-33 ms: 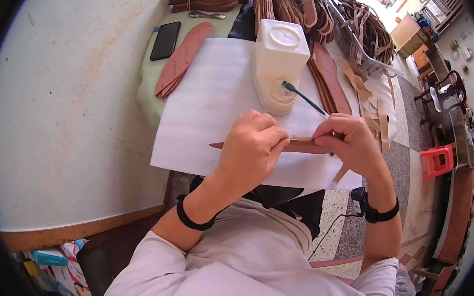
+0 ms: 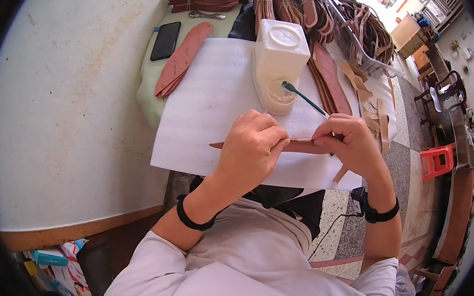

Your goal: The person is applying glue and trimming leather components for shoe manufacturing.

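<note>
Both of my hands pinch a brown insole [image 2: 305, 146] edge-on above the white sheet [image 2: 190, 115]. My left hand [image 2: 252, 147] is closed on its middle part, and a pointed end sticks out to the left of it. My right hand [image 2: 349, 139] grips it near the right end, with fingertips at the upper edge. Just beyond my hands stands a white plastic container [image 2: 280, 50] with an opening low on its near side. A dark green brush [image 2: 304, 98] leans out of that opening. Its pale tail end comes close to my right fingers; whether they touch cannot be told.
Stacked insoles [image 2: 329, 79] lie right of the container, beside tan strips [image 2: 384, 125]. More insoles [image 2: 185, 57] and a black phone [image 2: 165, 41] are at the left. Bundled insoles [image 2: 287, 5] and a clear bin [image 2: 359, 43] stand at the back. A red stool [image 2: 437, 161] is on the floor.
</note>
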A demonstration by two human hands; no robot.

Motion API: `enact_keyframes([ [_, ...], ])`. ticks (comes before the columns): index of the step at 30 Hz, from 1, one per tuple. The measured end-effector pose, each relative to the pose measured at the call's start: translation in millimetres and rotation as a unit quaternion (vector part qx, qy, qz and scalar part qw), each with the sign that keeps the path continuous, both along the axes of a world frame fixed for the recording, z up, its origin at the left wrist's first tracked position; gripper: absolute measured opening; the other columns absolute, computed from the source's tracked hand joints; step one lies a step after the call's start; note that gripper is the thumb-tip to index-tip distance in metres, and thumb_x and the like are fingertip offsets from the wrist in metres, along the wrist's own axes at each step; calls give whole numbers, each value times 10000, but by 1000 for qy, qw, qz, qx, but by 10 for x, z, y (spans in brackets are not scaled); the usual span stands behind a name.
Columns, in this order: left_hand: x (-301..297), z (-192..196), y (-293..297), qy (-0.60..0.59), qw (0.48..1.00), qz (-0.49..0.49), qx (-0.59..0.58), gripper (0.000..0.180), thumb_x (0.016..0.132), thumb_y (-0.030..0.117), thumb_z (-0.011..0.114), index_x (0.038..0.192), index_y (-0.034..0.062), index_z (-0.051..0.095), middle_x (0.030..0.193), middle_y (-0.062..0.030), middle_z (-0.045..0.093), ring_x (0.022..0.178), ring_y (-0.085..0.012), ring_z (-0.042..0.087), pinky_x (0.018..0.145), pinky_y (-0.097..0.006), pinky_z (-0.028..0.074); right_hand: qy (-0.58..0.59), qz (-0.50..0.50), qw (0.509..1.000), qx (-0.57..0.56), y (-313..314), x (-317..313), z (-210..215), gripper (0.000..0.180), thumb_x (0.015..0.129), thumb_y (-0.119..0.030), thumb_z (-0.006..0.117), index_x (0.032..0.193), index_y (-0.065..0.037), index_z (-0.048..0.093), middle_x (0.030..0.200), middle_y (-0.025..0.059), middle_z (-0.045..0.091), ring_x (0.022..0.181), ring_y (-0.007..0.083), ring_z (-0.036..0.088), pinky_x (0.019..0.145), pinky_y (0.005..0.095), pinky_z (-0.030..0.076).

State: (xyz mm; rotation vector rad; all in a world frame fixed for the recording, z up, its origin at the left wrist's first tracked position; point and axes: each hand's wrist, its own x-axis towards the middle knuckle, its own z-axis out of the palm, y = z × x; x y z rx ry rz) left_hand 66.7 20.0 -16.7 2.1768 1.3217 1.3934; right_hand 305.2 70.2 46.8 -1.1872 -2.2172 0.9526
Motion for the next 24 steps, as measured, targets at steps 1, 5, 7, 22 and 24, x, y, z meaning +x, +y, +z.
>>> enact_keyframes([
  [1, -3, -1, 1, 0, 1000, 0, 1, 79, 828, 32, 813, 901, 33, 784, 886, -74, 696, 879, -276, 620, 782, -391, 527, -18, 8, 1000, 22, -5, -5, 17, 88, 842, 16, 770, 927, -4, 778, 760, 76, 657, 679, 183, 628, 637, 319, 499],
  [5, -5, 1, 6, 0, 1000, 2, 0, 74, 827, 32, 814, 895, 31, 784, 875, -72, 698, 878, -274, 620, 783, -389, 528, -69, 16, 994, 88, -29, -22, 5, 74, 825, -25, 780, 898, -31, 796, 781, 112, 666, 715, 269, 675, 665, 362, 527],
  [7, -5, 0, 2, 0, 1000, 0, -1, 74, 826, 33, 815, 894, 32, 785, 871, -73, 699, 878, -275, 620, 783, -388, 529, -75, 16, 990, 114, -38, -21, -29, 63, 833, -43, 781, 892, -46, 801, 779, 104, 663, 716, 283, 680, 665, 369, 532],
  [22, -13, 28, 25, 1, 1000, -11, -11, 82, 826, 21, 810, 900, 14, 776, 890, -85, 711, 915, -298, 618, 804, -394, 533, -143, 37, 956, 254, -124, -18, -114, 22, 841, -91, 783, 853, -85, 764, 773, 61, 627, 681, 275, 675, 609, 383, 539],
  [24, -8, 31, 30, 5, 1000, -14, -11, 86, 822, 17, 807, 901, 16, 775, 897, -85, 711, 923, -301, 619, 809, -399, 536, -151, 40, 949, 273, -129, -35, -138, 33, 836, -88, 781, 839, -83, 749, 771, 56, 618, 682, 274, 674, 606, 386, 540],
])
